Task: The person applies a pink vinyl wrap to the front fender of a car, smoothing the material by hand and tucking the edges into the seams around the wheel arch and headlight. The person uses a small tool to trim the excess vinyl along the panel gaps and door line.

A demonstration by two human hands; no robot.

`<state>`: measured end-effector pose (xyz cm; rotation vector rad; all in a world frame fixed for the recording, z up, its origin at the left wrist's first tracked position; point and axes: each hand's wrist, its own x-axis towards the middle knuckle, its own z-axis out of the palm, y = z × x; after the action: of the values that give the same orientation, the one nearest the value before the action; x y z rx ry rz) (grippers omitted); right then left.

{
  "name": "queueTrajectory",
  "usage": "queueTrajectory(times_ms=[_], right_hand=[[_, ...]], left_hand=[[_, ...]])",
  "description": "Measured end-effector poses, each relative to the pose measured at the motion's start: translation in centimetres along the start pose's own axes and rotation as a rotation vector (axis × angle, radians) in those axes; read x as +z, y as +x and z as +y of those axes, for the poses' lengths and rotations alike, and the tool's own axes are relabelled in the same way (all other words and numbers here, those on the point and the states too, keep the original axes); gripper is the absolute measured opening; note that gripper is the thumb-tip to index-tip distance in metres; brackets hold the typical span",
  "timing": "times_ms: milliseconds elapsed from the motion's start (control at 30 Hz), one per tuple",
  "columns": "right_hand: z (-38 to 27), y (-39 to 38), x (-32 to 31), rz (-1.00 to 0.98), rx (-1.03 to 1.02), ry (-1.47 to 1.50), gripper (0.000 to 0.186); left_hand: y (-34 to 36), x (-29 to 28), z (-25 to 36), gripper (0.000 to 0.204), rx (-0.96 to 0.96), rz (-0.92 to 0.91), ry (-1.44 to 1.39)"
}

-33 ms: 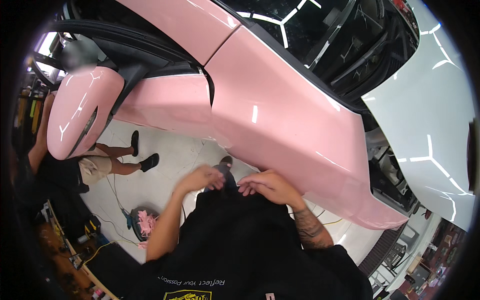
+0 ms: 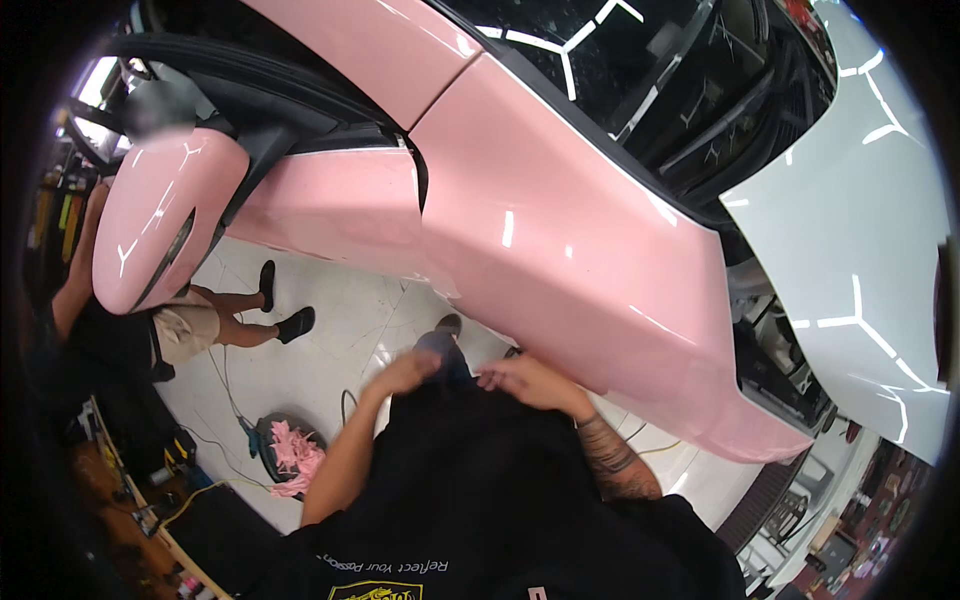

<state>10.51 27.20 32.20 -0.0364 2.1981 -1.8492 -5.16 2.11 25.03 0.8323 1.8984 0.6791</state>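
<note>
My left hand (image 2: 407, 372) hovers in front of my waist, smeared by motion, its fingers too blurred to read. Beside it, to the right, my right hand (image 2: 528, 382) is closed, with the fingertips drawn together toward the left hand. Whether anything thin sits in those fingertips I cannot make out. A glossy pink car fender (image 2: 570, 250) is just beyond both hands; neither hand clearly touches it. Left of the fender is the pink car door (image 2: 330, 195), and a pink side mirror (image 2: 170, 225) juts out toward me.
A raised white hood (image 2: 850, 230) fills the far right, with the windshield (image 2: 590, 70) behind. At left, another person (image 2: 185, 335) in shorts stands by the mirror. A dark bin (image 2: 268, 450) holds pink scraps (image 2: 295, 455). Cords (image 2: 225, 395) cross the floor.
My left hand has dropped slightly toward my body and its fingers look more bunched. My right hand has shifted a little, and more of the pink scraps shows past my left arm.
</note>
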Motion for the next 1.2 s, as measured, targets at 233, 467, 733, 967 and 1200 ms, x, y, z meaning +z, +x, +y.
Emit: queueTrajectory(times_ms=[233, 467, 733, 967, 1200], right_hand=[[21.8, -7.9, 4.7, -0.158, 0.146, -0.028, 0.040], [25.8, -16.8, 6.3, 0.058, 0.636, -0.054, 0.030], [9.5, -12.3, 11.9, 0.843, 0.301, 0.458, 0.024], [17.4, -7.0, 17.1, 0.622, 0.343, 0.226, 0.022], [14.2, 0.2, 19.0, 0.439, 0.583, 0.077, 0.023]], left_hand=[[4.0, 9.8, -8.2, 0.049, -0.322, -0.444, 0.229], [3.0, 6.0, -4.8, 0.038, -0.257, -0.263, 0.504], [1.2, 3.4, -13.6, 0.042, -0.606, -0.143, 0.353], [-0.3, -2.3, -21.6, 0.040, -0.066, -0.417, 0.629], [-3.2, -5.7, -22.4, 0.033, -0.348, -0.192, -0.100]])
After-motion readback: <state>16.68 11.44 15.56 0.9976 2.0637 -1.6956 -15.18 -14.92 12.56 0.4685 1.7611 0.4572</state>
